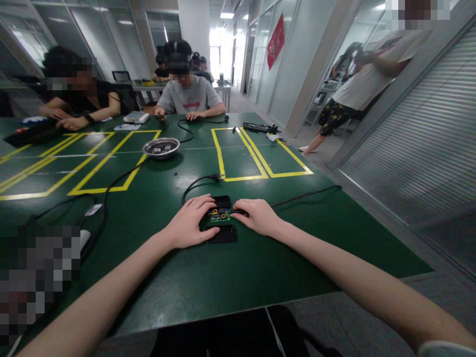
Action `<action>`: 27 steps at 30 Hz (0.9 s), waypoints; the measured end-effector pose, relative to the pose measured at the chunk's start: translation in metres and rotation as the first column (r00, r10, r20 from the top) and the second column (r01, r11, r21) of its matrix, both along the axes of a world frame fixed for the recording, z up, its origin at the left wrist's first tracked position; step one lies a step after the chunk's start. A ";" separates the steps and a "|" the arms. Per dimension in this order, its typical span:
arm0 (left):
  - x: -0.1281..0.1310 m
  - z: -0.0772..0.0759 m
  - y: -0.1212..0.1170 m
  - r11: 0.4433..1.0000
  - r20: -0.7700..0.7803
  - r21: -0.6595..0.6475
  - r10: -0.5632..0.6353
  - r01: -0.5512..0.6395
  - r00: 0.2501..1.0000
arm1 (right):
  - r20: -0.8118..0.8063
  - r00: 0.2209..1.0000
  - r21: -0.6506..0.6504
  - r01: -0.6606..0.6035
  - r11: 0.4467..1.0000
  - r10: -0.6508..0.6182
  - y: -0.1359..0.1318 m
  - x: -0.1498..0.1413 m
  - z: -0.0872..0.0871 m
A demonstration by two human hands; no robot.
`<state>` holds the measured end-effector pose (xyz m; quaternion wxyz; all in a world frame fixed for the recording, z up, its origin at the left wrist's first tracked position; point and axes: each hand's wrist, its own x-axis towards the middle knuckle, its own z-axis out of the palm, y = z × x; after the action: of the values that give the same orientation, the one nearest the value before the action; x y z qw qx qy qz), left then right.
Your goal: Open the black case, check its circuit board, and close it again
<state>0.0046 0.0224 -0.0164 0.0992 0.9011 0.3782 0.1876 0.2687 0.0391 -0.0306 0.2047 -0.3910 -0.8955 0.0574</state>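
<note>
Between my hands a small green circuit board (216, 217) with copper-coloured coils lies on the table. One black plastic case half (223, 201) is just beyond it, and another case half (226, 234) is on the near side. My left hand (186, 221) is spread at the board's left, its thumb on the near half and its fingertips by the far half and the board. At the board's right end, my right hand (258, 216) pinches a black cable (305, 195), which runs off to the right. The fingertips partly hide where cable and board meet.
Beyond my hands lies a cable plug (215, 177). A metal bowl (161, 148) holding small metal parts stands farther left. Yellow tape (245, 178) marks the green table (297, 258). A folded black tripod (260, 128) lies at the far edge. Two people sit opposite; another stands right.
</note>
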 end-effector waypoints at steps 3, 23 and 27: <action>0.000 -0.001 0.000 1.000 -0.005 0.004 0.001 -0.001 1.000 | 0.001 1.000 -0.022 0.000 1.000 0.000 0.000 -0.001 0.001; -0.009 0.011 0.003 0.990 0.066 0.120 0.060 -0.067 0.996 | -0.035 0.999 0.007 -0.033 0.999 0.033 0.001 0.000 -0.002; -0.020 0.013 0.008 0.997 0.030 0.076 -0.015 0.012 0.999 | -0.082 0.995 0.014 -0.049 0.999 0.050 0.000 0.003 -0.002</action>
<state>-0.0149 0.0302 -0.0035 0.0722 0.9037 0.3632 0.2150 0.2716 0.0393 -0.0324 0.2422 -0.3645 -0.8962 0.0729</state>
